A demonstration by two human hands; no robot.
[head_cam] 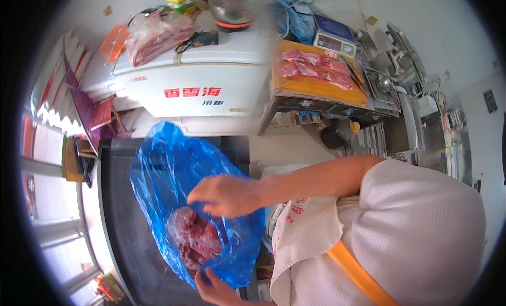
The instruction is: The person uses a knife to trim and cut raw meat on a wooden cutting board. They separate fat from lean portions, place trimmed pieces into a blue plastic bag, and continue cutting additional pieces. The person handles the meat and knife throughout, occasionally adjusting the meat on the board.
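A blue plastic bag (170,159) lies spread open on a dark counter surface (128,227), with a lump of raw red meat (197,236) inside it. My right hand (225,195) reaches across the bag just above the meat, fingers bent. Whether those fingers pinch the plastic is hard to tell. At the bag's near lower edge, my left hand (215,288) holds the plastic rim between thumb and fingers, close beside the meat. Part of that hand is cut off by the picture's bottom edge.
A white chest freezer (189,92) carries bagged meat (158,37) and a lidded pot (232,9). Meat strips (312,66) lie on a wooden board (316,90) beside a digital scale (335,35) and knives (354,74). A dark container (336,136) stands under that table.
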